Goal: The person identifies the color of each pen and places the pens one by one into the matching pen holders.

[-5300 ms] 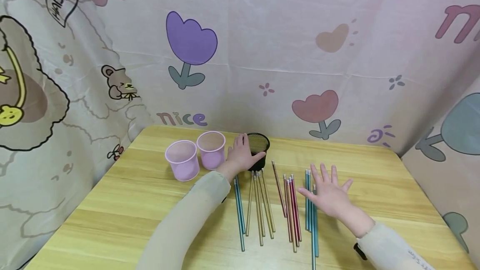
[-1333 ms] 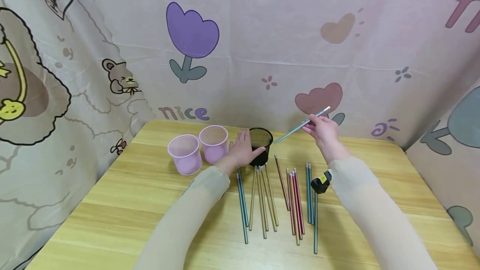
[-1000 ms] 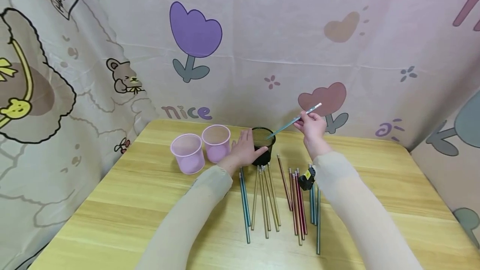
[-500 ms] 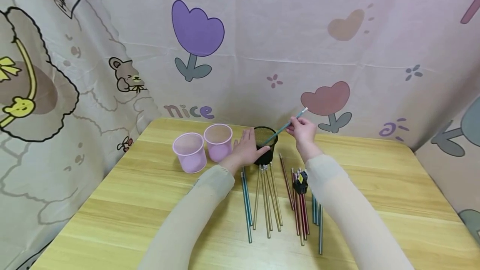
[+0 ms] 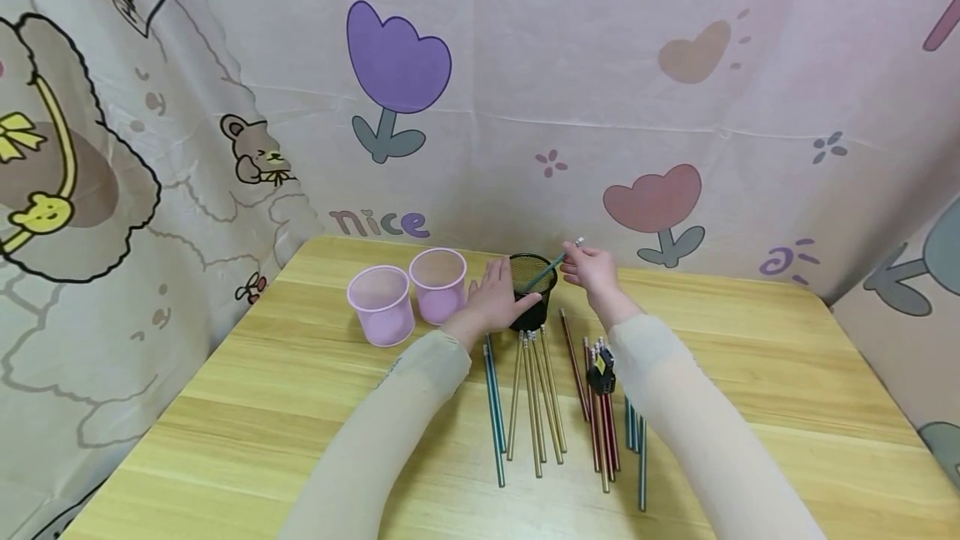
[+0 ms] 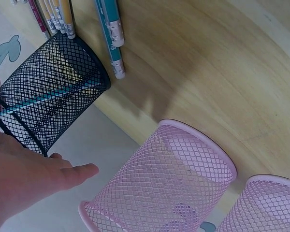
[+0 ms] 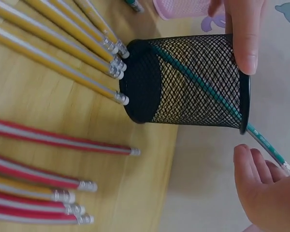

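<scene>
A black mesh pencil cup [image 5: 531, 317] stands upright at the back of the table. A teal pencil [image 7: 203, 84] leans inside it, lower end at the base and eraser end jutting past the rim. My left hand [image 5: 491, 298] lies against the cup's left side, fingers straight, its thumb [image 7: 246, 53] over the rim in the right wrist view. At the rim's right side is my right hand [image 5: 594, 272], round the eraser end. In the right wrist view its fingers [image 7: 253, 164] and thumb stand apart, the pencil passing between them.
Two pink mesh cups [image 5: 381, 315] stand left of the black one. In front lie gold pencils [image 5: 536, 407], with two teal pencils [image 5: 495, 415] on their left. Red pencils [image 5: 576, 365] and more teal pencils [image 5: 642, 465] lie to the right, partly under the right forearm.
My right hand picked up a teal pencil from the right-hand group, brought it over the black cup and lowered it in; its fingers have since loosened. The left hand stayed at the cup.
</scene>
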Action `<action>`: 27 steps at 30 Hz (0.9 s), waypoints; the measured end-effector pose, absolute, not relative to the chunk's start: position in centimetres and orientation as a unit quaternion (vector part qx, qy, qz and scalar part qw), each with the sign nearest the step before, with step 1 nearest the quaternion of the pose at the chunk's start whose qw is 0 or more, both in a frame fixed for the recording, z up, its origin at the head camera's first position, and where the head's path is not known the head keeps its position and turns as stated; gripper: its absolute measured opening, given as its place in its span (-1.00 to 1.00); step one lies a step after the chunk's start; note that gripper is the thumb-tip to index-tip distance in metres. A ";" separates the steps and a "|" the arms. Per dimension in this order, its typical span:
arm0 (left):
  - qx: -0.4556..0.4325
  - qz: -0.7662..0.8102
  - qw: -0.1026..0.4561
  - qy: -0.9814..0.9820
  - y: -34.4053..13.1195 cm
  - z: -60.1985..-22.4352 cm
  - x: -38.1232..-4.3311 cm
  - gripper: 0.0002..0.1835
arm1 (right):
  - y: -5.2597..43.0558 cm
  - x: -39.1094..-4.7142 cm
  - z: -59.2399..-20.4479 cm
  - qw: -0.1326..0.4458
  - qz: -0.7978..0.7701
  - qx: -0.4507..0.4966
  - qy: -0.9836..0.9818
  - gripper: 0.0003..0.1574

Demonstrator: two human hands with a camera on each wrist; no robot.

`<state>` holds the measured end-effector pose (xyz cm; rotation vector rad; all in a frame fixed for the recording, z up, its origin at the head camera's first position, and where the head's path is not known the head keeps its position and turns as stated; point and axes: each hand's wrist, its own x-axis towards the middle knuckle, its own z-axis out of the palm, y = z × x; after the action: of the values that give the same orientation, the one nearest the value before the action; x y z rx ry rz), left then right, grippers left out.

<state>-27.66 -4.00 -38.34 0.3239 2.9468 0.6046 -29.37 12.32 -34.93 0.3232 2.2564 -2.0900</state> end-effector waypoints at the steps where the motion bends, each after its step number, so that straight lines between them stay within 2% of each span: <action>1: 0.107 0.201 0.057 0.972 -4.0 -38.3 -27.7 -0.01 | 12.5 -29.3 -34.9 0.027 -0.673 0.103 0.732 -0.36; 9: 0.109 0.203 0.063 0.971 -3.9 -38.1 -27.6 -0.01 | 15.5 -28.0 -35.0 0.029 -0.601 0.069 0.796 -0.31; 15: 0.110 0.208 0.068 0.970 -4.0 -38.1 -27.4 -0.01 | 18.9 -26.0 -35.7 0.029 -0.500 0.060 0.864 -0.40; 27: 0.111 0.200 0.065 0.971 -4.1 -38.4 -27.6 -0.01 | 24.3 -22.1 -38.0 0.112 -0.397 0.079 0.908 -0.53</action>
<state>-27.56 -4.07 -38.41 0.3355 2.9304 0.6037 -22.14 24.34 -37.98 0.2329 2.6646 -1.1654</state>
